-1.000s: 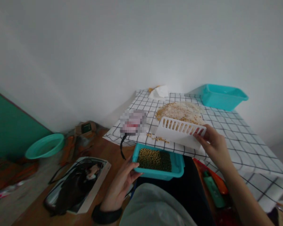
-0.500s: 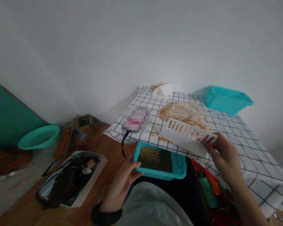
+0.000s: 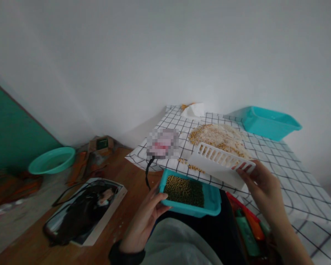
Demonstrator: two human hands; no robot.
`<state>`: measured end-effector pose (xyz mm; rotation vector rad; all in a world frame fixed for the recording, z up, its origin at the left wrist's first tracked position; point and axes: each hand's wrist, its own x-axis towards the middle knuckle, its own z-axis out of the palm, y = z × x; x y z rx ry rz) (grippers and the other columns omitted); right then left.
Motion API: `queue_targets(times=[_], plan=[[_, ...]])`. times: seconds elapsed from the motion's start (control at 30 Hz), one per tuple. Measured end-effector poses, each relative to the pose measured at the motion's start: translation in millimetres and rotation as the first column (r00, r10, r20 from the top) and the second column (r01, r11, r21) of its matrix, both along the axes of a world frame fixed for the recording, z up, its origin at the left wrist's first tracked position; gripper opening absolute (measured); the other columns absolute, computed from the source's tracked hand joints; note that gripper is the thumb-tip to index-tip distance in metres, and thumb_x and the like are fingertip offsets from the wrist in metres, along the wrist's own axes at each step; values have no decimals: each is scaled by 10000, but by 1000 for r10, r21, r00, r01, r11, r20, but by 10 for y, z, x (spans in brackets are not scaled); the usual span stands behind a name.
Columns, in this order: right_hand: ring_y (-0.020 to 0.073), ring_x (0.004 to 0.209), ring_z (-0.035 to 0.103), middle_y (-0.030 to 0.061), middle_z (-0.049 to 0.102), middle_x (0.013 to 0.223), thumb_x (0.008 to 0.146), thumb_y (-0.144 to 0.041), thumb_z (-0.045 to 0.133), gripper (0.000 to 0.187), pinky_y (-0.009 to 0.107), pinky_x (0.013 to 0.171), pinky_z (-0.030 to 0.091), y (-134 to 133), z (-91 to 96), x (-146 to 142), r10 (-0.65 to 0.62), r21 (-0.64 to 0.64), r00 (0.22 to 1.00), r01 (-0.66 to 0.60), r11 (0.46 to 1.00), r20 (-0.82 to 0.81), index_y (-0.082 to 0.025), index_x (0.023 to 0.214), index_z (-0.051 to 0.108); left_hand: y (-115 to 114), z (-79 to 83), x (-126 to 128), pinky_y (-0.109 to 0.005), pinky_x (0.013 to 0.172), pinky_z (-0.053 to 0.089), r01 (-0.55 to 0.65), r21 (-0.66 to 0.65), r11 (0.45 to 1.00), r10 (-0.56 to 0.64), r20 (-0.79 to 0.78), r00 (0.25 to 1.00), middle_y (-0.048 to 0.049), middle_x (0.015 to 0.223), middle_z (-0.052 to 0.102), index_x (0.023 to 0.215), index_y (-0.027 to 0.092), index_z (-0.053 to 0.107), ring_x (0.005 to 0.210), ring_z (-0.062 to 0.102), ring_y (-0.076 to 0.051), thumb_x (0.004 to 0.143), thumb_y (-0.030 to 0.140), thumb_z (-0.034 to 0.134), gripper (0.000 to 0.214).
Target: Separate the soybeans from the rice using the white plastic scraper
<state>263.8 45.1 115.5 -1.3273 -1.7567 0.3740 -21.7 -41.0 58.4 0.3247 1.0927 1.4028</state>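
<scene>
My left hand (image 3: 151, 206) grips the left end of a turquoise plastic box (image 3: 211, 206), thumb over the rim, below the table's front edge. Yellow soybeans (image 3: 176, 186) fill its left part and dark green beans (image 3: 196, 193) lie beside them. My right hand (image 3: 263, 184) pinches the slotted edge of a white plastic divider (image 3: 209, 167), tilted at the table's front edge above the box. Just behind the divider spreads a pile of soybeans mixed with pale grains (image 3: 216, 134). A few loose soybeans (image 3: 195, 168) lie by its left end.
On the checked tablecloth (image 3: 276, 165) stand another turquoise box (image 3: 270, 123) at the back right, a crumpled white tissue (image 3: 194, 111) and a blurred pinkish item (image 3: 162, 143). A black bag (image 3: 82, 213) on a carton and a green basin (image 3: 53, 162) are at the left.
The whole view has shifted slightly, so everything appears a little lower and to the right. Both hands keep their holds on the box and the divider.
</scene>
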Motion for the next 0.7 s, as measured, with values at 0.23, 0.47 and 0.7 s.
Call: queue_targets(times=[0.23, 0.47, 0.7], plan=[[194, 663, 700, 24, 729, 778, 865, -414, 625, 180, 289, 569, 564, -61, 16, 38, 62, -20, 998, -63, 998, -8, -237, 880, 648, -3, -17, 12, -268, 662, 587, -10, 10, 1000, 10, 5, 1000, -40, 890, 796, 793, 223, 793, 774, 703, -204, 649, 155, 813, 161], [190, 677, 687, 33, 732, 816, 868, -419, 633, 195, 292, 575, 543, -7, -47, 18, -14, 9, 999, 14, 1000, -33, -238, 939, 632, 5, -94, -9, -262, 641, 596, -21, 2, 1000, 21, 0, 1000, -42, 915, 777, 845, 229, 802, 763, 680, -193, 662, 129, 810, 209], [233, 746, 710, 58, 738, 880, 870, -436, 630, 210, 337, 613, 562, -17, -47, 10, -23, 2, 998, 24, 1000, -51, -259, 982, 617, -19, -81, -12, -253, 660, 601, -18, 0, 1000, 18, 6, 1000, -1, 918, 761, 896, 229, 807, 819, 651, -189, 750, 112, 749, 195]])
